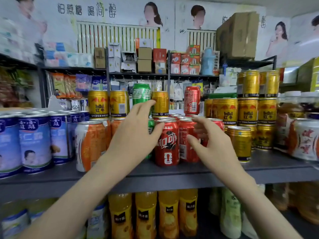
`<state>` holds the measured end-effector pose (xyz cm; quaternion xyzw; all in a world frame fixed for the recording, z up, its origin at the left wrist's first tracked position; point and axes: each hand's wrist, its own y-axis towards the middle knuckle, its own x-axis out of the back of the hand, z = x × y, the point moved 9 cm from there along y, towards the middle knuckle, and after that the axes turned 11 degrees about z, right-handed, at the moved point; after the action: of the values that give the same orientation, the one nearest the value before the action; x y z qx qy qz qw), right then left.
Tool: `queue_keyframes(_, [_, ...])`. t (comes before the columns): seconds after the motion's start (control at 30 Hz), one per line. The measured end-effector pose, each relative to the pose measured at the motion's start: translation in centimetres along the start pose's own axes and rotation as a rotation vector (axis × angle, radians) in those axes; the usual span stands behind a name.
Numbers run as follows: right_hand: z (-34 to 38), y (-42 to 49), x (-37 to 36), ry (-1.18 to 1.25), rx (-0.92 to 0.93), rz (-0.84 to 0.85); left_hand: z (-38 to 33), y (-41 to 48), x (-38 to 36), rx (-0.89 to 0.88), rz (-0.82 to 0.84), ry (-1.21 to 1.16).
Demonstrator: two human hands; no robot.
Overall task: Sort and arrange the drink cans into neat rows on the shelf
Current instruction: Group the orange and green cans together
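A person's two bare hands reach over a grey shop shelf (189, 171) crowded with drink cans. The left hand (136, 130) is spread, with its fingers straight. Its fingertips (151, 102) lie in front of a green can (140, 94) and a gold can (161, 102) on the upper tier, while its thumb sits by the rim of the front red cola can (168, 145); whether it touches any of them cannot be told. The right hand (211, 142) hovers with fingers loosely curled and apart, holding nothing, in front of a second red cola can (185, 144) standing just beside the first. More red cans crowd behind these two at the middle of the shelf, and a lone red can (192, 100) stands upright on top of them. To the left stand orange-and-white cans (89, 144), with two gold Red Bull cans (98, 103) stacked above them, and blue-and-white cans (34, 140) fill the far left. To the right, stacks of gold cans (248, 111) rise three tiers high, with one gold can (240, 142) set forward near the shelf edge. Bottles of orange juice (145, 214) line the shelf below.
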<state>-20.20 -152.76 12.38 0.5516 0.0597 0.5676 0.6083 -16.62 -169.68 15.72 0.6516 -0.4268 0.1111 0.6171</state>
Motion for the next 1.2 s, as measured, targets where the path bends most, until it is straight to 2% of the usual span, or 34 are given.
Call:
queue_keyframes(0.13, [3.1, 5.5, 1.4, 0.016, 0.095, 0.073, 1.8, 3.4, 5.6, -0.019, -0.028, 0.045])
queue_keyframes(0.27, [3.8, 11.5, 0.3, 0.026, 0.062, 0.175, 5.2, 7.6, 7.7, 0.062, 0.051, 0.137])
queue_keyframes(0.43, [1.2, 16.6, -3.9, 0.095, -0.15, 0.401, 8.1, 10.4, 7.0, 0.131, 0.203, 0.118])
queue_keyframes(0.67, [-3.6, 19.2, -8.0, 0.192, -0.442, 0.562, 8.8, 13.2, 4.2, 0.086, 0.315, 0.13])
queue_keyframes(0.9, [-4.8, 19.9, -9.9, 0.25, -0.499, 0.515, 9.2, 14.4, 1.2, 0.041, 0.402, 0.221])
queue_keyframes(1.2, [-3.7, 20.2, -7.0, 0.275, -0.408, 0.333, 9.6, 13.7, 0.3, 0.004, 0.417, 0.241])
